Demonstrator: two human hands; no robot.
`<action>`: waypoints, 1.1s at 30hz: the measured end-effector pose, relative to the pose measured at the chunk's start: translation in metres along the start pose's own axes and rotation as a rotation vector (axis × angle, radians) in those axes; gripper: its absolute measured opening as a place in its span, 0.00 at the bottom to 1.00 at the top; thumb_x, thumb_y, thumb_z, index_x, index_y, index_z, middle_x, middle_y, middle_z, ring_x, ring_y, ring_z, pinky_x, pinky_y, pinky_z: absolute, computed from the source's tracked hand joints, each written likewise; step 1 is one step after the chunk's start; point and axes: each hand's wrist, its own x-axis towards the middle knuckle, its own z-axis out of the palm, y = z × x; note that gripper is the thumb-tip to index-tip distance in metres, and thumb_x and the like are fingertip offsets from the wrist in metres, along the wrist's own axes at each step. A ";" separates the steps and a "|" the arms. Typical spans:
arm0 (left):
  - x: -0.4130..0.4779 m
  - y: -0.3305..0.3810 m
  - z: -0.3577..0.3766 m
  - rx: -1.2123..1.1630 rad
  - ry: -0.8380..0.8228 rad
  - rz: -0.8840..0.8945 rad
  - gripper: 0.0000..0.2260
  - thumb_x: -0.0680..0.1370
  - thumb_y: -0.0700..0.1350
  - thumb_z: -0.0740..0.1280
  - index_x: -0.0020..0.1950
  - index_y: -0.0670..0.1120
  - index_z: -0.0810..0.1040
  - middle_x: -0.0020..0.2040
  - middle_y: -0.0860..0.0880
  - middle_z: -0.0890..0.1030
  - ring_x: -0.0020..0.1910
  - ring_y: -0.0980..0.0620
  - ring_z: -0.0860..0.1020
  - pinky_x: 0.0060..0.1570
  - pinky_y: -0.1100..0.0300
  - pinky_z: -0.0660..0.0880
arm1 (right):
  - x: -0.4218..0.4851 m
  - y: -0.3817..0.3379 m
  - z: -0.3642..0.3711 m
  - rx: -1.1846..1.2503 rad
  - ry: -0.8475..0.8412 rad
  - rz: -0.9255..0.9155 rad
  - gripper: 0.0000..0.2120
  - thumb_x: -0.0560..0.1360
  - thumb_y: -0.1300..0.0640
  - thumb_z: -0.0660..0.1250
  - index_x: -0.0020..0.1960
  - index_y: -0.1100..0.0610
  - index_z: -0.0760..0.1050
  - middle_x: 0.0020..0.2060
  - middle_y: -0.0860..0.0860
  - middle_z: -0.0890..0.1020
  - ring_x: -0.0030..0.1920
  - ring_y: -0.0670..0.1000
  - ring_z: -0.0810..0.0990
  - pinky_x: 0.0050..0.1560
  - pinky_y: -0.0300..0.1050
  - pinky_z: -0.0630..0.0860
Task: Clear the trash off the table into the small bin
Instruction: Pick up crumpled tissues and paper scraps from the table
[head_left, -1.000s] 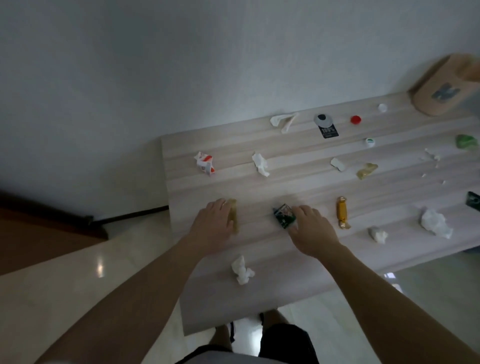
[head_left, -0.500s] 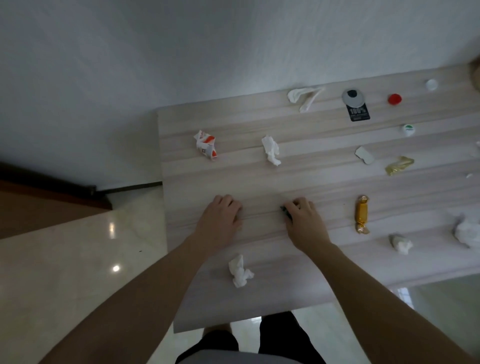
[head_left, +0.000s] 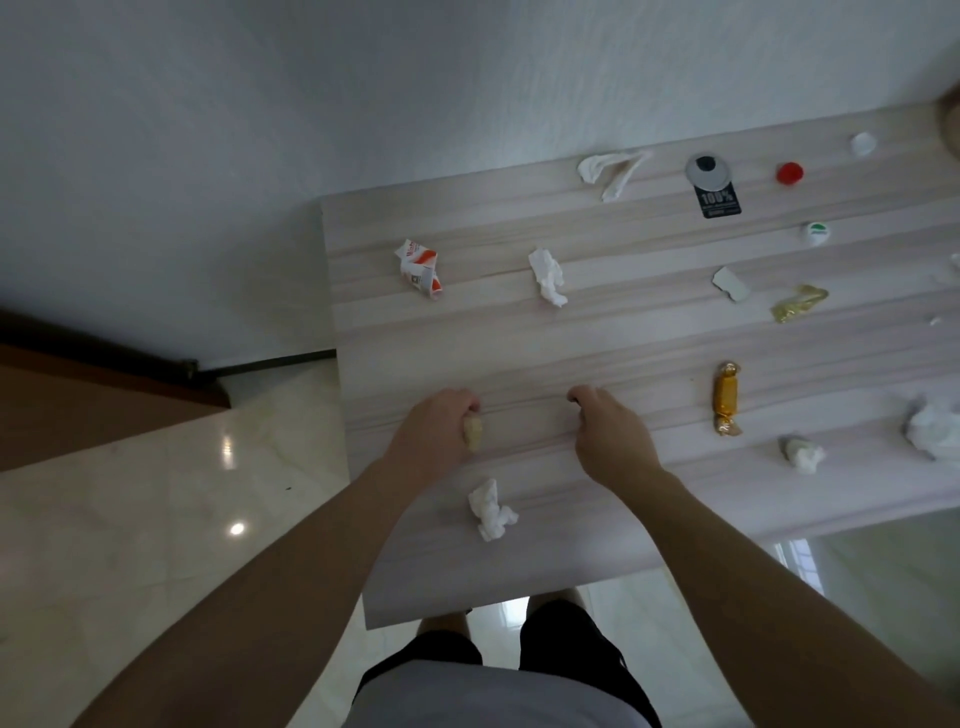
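On the pale wooden table (head_left: 519, 353), my left hand (head_left: 434, 436) is curled around a small yellowish wrapper (head_left: 472, 430) that peeks out by the thumb. My right hand (head_left: 610, 434) is closed into a fist; the green wrapper it covered earlier is hidden inside it. Loose trash lies around: a crumpled tissue (head_left: 491, 510) near the front edge, a red-and-white wrapper (head_left: 421, 267), a white tissue (head_left: 548, 275), a gold candy (head_left: 725, 397). The bin (head_left: 950, 122) is only a sliver at the far right edge.
Further right lie a twisted tissue (head_left: 610, 169), a black "100%" tag (head_left: 712, 187), a red cap (head_left: 789, 172), white caps (head_left: 815, 233), a gold foil scrap (head_left: 797, 304) and more tissue wads (head_left: 932, 428). The table's left and front edges drop to glossy floor (head_left: 182, 519).
Both hands have closed on the pieces under them: the left on the yellowish wrapper, the right over the green wrapper. The view has swung left, pushing the bin almost out of frame.
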 end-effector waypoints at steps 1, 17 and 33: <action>-0.002 -0.001 0.000 -0.028 -0.001 -0.016 0.15 0.67 0.37 0.64 0.53 0.44 0.78 0.44 0.45 0.79 0.44 0.42 0.78 0.45 0.54 0.73 | -0.002 0.000 0.000 0.007 -0.005 0.011 0.21 0.73 0.67 0.57 0.64 0.54 0.70 0.53 0.54 0.77 0.47 0.59 0.77 0.44 0.52 0.74; -0.065 0.004 0.040 0.236 -0.224 0.136 0.33 0.63 0.65 0.71 0.64 0.55 0.69 0.59 0.52 0.70 0.49 0.48 0.77 0.48 0.55 0.73 | -0.027 -0.001 0.013 0.005 0.064 0.046 0.12 0.79 0.52 0.60 0.61 0.55 0.70 0.52 0.56 0.76 0.43 0.57 0.78 0.42 0.47 0.73; -0.014 0.009 0.001 0.123 0.076 0.098 0.09 0.77 0.49 0.62 0.55 0.52 0.75 0.51 0.49 0.79 0.49 0.44 0.79 0.47 0.53 0.75 | 0.014 -0.012 -0.019 0.021 0.074 -0.014 0.25 0.77 0.49 0.63 0.72 0.51 0.61 0.59 0.56 0.73 0.52 0.57 0.77 0.50 0.50 0.76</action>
